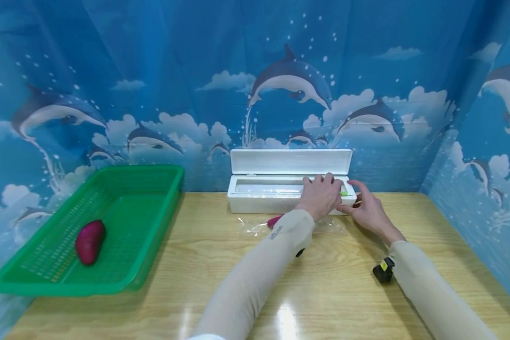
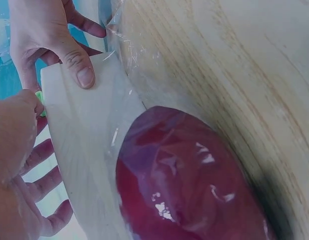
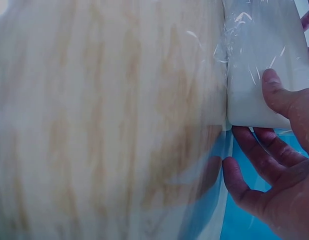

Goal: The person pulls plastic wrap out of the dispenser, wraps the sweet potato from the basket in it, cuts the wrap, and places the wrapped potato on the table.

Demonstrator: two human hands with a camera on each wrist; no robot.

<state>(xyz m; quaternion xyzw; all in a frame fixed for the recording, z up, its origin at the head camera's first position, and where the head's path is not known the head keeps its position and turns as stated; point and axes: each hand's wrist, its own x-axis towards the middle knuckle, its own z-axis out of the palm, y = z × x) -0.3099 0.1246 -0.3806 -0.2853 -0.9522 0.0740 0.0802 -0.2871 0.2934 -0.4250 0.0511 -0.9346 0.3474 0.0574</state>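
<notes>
A white cling film dispenser box (image 1: pixel 255 204) stands at the back of the table with its lid (image 1: pixel 291 162) raised. Over its right part reaches my left hand (image 1: pixel 321 196), thumb and finger at a small green slide cutter (image 1: pixel 344 193) on the edge. My right hand (image 1: pixel 370 212) grips the box's right end; in the right wrist view its thumb (image 3: pixel 277 95) lies on the film-covered front and its other fingers lie around the end. Clear cling film (image 1: pixel 251 227) hangs down the front onto a purple sweet potato (image 2: pixel 184 175), partly hidden by the left sleeve in the head view.
At the left is a green plastic basket (image 1: pixel 153 255) with another purple sweet potato (image 1: pixel 90 242) inside. A blue dolphin-print curtain (image 1: pixel 204 56) stands behind the box and along the right side. The wooden tabletop (image 1: pixel 335 293) extends in front.
</notes>
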